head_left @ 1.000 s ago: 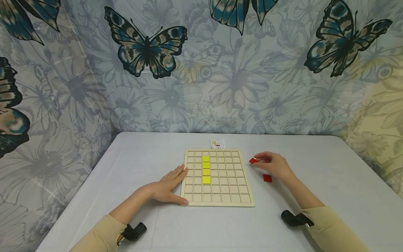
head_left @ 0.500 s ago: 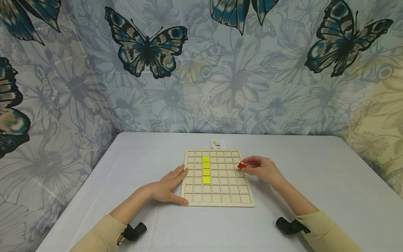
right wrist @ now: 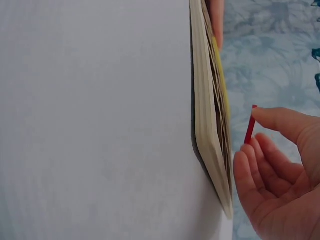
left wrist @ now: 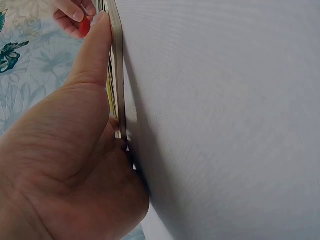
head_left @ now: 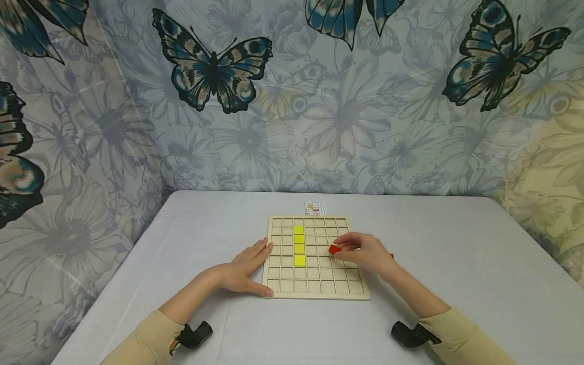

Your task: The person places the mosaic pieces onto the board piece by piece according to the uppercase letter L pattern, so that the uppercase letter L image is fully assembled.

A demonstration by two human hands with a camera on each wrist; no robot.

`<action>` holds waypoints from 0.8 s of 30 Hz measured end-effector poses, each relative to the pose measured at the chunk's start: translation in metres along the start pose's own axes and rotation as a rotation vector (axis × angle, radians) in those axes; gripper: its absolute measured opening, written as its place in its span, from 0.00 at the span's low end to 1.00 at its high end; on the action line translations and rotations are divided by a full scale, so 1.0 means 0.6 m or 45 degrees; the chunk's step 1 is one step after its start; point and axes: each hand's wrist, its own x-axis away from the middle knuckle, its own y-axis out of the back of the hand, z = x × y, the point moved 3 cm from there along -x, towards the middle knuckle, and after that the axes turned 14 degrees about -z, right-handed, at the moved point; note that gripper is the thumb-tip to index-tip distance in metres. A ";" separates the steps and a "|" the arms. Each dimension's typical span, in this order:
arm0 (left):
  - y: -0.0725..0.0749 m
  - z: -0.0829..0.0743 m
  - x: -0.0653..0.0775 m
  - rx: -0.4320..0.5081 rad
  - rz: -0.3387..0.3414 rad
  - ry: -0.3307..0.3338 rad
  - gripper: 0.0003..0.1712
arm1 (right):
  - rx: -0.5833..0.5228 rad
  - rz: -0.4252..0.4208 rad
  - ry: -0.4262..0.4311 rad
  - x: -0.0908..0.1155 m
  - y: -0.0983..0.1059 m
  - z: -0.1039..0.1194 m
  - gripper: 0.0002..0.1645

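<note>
A wooden grid board (head_left: pixel 320 287) lies on the table, with a column of several yellow square tiles (head_left: pixel 299 249) set in its cells. My left hand (head_left: pixel 242 269) rests along the board's left edge, fingers extended and the thumb at the near left corner. Between thumb and fingertips, my right hand (head_left: pixel 367 253) pinches a red square tile (head_left: pixel 334 250) over the right part of the grid. The right wrist view shows that red tile (right wrist: pixel 250 125) edge-on and apart from the board. Another red tile (head_left: pixel 392 255) is mostly hidden behind the right wrist.
Just beyond the board's far edge lies a small printed card (head_left: pixel 315 208) with a coloured grid pattern. A white cloth covers the table (head_left: pixel 219 218). Behind it hangs a butterfly-patterned backdrop (head_left: pixel 347 116).
My right hand has carried the red tile leftward and nearer, from beside the board to above its grid. The other red tile has become mostly covered by the wrist. My left hand stays put.
</note>
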 end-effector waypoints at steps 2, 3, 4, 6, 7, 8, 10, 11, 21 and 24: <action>0.001 -0.001 0.000 0.005 0.001 -0.003 0.66 | -0.005 0.014 0.013 0.002 -0.006 0.003 0.21; 0.001 -0.002 0.000 0.006 0.003 -0.005 0.66 | -0.007 0.017 0.019 0.003 -0.009 0.005 0.20; 0.002 -0.003 0.001 0.009 0.002 -0.008 0.66 | -0.008 0.022 0.024 0.004 -0.012 0.006 0.20; 0.002 -0.004 0.001 0.004 0.004 -0.008 0.65 | -0.008 0.033 0.023 0.004 -0.019 0.008 0.19; 0.003 -0.004 0.001 0.006 0.003 -0.010 0.66 | -0.005 0.040 0.024 0.004 -0.022 0.008 0.19; 0.003 -0.004 0.001 0.003 0.004 -0.009 0.65 | 0.002 0.045 0.025 0.004 -0.026 0.008 0.18; 0.003 -0.004 0.001 0.003 0.006 -0.006 0.65 | 0.016 0.062 0.051 0.003 -0.033 0.010 0.17; 0.003 -0.004 0.001 0.005 0.006 -0.005 0.65 | 0.022 0.072 0.072 0.004 -0.036 0.012 0.17; 0.003 -0.005 0.001 0.015 0.007 -0.013 0.65 | 0.095 0.115 0.283 0.004 -0.056 0.027 0.13; 0.003 -0.005 0.001 0.018 0.008 -0.015 0.65 | 0.117 0.129 0.334 0.004 -0.061 0.031 0.12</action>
